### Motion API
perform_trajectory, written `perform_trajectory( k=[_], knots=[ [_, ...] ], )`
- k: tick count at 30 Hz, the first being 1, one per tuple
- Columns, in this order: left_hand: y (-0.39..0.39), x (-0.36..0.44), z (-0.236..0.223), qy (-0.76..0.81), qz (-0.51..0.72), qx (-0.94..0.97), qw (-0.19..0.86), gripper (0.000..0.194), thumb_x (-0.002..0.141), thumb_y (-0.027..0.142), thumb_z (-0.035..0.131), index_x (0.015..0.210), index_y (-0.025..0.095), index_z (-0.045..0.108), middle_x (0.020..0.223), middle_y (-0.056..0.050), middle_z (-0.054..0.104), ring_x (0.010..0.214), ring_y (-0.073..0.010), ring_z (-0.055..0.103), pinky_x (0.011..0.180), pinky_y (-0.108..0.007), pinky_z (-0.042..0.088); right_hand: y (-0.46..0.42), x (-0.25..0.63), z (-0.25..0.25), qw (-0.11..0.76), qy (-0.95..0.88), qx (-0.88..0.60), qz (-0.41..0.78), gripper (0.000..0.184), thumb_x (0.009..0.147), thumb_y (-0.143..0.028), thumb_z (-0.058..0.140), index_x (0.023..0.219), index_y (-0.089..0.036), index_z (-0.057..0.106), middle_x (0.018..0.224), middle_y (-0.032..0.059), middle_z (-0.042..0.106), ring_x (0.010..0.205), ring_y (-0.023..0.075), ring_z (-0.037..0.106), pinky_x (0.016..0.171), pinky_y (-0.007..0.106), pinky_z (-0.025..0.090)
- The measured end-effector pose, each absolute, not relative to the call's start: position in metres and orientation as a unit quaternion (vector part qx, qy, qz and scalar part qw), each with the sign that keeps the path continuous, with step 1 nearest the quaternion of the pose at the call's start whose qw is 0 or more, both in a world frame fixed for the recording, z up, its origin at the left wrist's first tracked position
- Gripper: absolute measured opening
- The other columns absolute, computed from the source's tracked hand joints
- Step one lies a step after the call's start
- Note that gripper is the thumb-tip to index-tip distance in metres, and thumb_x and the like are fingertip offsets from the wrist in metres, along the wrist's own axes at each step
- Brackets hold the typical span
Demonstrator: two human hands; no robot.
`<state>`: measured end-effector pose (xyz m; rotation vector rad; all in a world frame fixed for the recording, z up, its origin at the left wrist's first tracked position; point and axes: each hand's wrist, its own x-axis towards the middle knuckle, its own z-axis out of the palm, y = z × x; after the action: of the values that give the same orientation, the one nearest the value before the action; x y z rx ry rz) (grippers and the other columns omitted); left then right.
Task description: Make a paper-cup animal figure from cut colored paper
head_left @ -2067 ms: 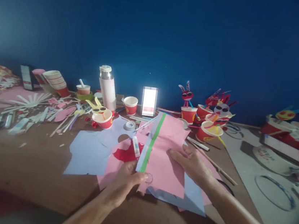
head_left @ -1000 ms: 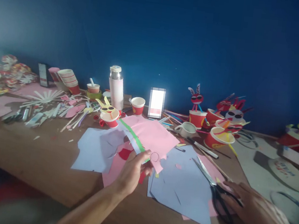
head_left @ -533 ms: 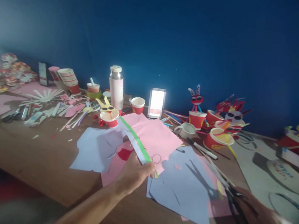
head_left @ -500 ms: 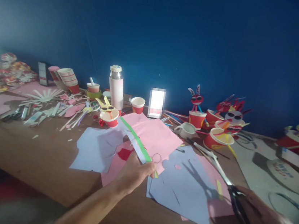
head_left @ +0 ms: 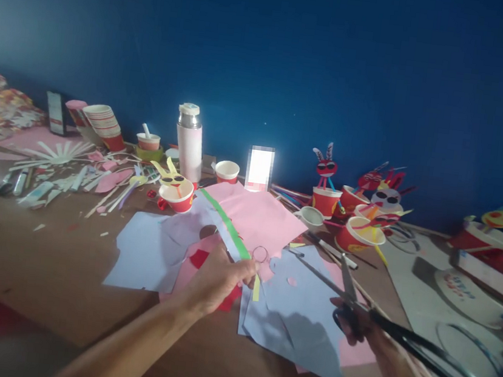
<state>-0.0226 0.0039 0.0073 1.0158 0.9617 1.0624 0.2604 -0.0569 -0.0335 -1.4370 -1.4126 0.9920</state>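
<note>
My left hand (head_left: 217, 279) is closed over a green-edged paper strip (head_left: 225, 221), pinching it between thumb and fingers. A pink sheet (head_left: 266, 218) lies just behind and beside the strip; whether the same fingers hold it too I cannot tell. Black-handled scissors (head_left: 351, 295) are in my right hand (head_left: 381, 345), their blades spread apart and pointing up and left over a light blue sheet (head_left: 302, 329). The blades do not touch the strip. Below the left hand, a short yellow strip (head_left: 257, 288) shows near the fingertips.
To the left lie another blue sheet (head_left: 140, 254) and scattered paper scraps (head_left: 57, 180). A thermos (head_left: 189, 147), a rabbit-eared cup (head_left: 176, 197) and stacked paper cups (head_left: 103, 124) stand behind. Decorated red cups (head_left: 325, 202) and a white mug (head_left: 310, 217) sit at the right, near a marker (head_left: 333, 252).
The scissors have come from the right edge inward over the blue sheet, and their blades have opened wide. My left hand keeps its grip on the strip. The view has shifted slightly right.
</note>
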Motion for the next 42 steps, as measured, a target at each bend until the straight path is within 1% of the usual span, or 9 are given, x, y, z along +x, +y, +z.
perform_trajectory(
  k=[9,14,16,19,21,25,30,36,42],
  knots=[
    [0.005,-0.019,-0.004,0.397,0.464,0.43,0.665,0.018,0.066,0.014,0.055,0.05,0.016,0.047,0.049,0.003,0.046,0.05,-0.0105,0.046,0.054,-0.025,0.04,-0.07,0.229,-0.031,0.448,-0.606,-0.573,0.322,0.027,0.082,-0.041,0.056,0.101,-0.024,0.066,0.083,0.0057,0.067,0.079,0.0234,0.062,0.072,0.032,0.05],
    [0.004,-0.017,-0.014,0.41,0.444,0.406,0.685,0.019,0.065,0.013,0.056,0.048,0.015,0.048,0.047,0.003,0.046,0.049,-0.0101,0.045,0.054,-0.025,0.04,-0.07,0.209,-0.023,0.366,-0.581,-0.55,0.474,0.045,0.086,-0.053,0.04,0.111,-0.023,0.062,0.1,0.0098,0.066,0.091,0.0283,0.061,0.072,0.037,0.052],
    [0.004,-0.017,-0.016,0.403,0.455,0.402,0.685,0.017,0.065,0.012,0.057,0.049,0.014,0.05,0.047,0.003,0.046,0.048,-0.0098,0.045,0.053,-0.025,0.039,-0.065,0.201,-0.018,0.323,-0.572,-0.507,0.558,0.048,0.085,-0.055,0.039,0.113,-0.022,0.059,0.097,0.0103,0.066,0.086,0.0274,0.062,0.068,0.037,0.052],
    [0.004,-0.018,-0.014,0.399,0.471,0.388,0.684,0.017,0.064,0.012,0.057,0.049,0.014,0.049,0.047,0.003,0.047,0.048,-0.0099,0.046,0.053,-0.025,0.039,-0.058,0.192,-0.013,0.276,-0.559,-0.443,0.644,0.047,0.076,-0.056,0.054,0.11,-0.023,0.056,0.094,0.0085,0.064,0.084,0.0239,0.06,0.07,0.033,0.05],
    [0.005,-0.019,-0.011,0.399,0.476,0.384,0.682,0.02,0.064,0.012,0.058,0.047,0.015,0.048,0.046,0.003,0.046,0.048,-0.0097,0.045,0.053,-0.025,0.039,-0.057,0.189,-0.014,0.293,-0.57,-0.42,0.643,0.048,0.071,-0.058,0.059,0.106,-0.024,0.055,0.089,0.0061,0.061,0.081,0.0207,0.057,0.07,0.03,0.047],
    [0.006,-0.024,-0.01,0.385,0.501,0.381,0.675,0.026,0.067,0.015,0.058,0.044,0.016,0.046,0.045,0.004,0.043,0.048,-0.0094,0.044,0.054,-0.026,0.04,-0.06,0.194,-0.028,0.342,-0.619,-0.382,0.595,0.052,0.073,-0.065,0.051,0.106,-0.025,0.05,0.079,0.0032,0.054,0.068,0.0168,0.05,0.061,0.027,0.043],
    [0.007,-0.029,-0.009,0.393,0.52,0.379,0.657,0.023,0.07,0.018,0.058,0.048,0.015,0.05,0.047,0.003,0.048,0.049,-0.0104,0.047,0.056,-0.027,0.041,-0.064,0.203,-0.041,0.295,-0.646,-0.425,0.561,0.062,0.077,-0.067,0.042,0.117,-0.021,0.049,0.071,0.0041,0.056,0.065,0.0191,0.052,0.063,0.032,0.043],
    [0.004,-0.027,0.0,0.389,0.477,0.389,0.685,0.013,0.068,0.019,0.06,0.056,0.013,0.058,0.057,-0.001,0.057,0.055,-0.0119,0.051,0.057,-0.026,0.042,-0.056,0.198,-0.03,0.254,-0.662,-0.464,0.531,0.049,0.073,-0.054,0.056,0.111,-0.022,0.057,0.072,0.0036,0.059,0.064,0.0191,0.053,0.061,0.032,0.045],
    [0.0,-0.022,-0.004,0.395,0.454,0.392,0.696,0.007,0.067,0.014,0.058,0.06,0.012,0.061,0.054,0.0,0.057,0.051,-0.011,0.05,0.054,-0.024,0.041,-0.041,0.184,-0.017,0.236,-0.666,-0.435,0.558,0.043,0.074,-0.054,0.055,0.1,-0.02,0.059,0.069,0.0015,0.056,0.058,0.0142,0.049,0.053,0.025,0.041]
  ],
)
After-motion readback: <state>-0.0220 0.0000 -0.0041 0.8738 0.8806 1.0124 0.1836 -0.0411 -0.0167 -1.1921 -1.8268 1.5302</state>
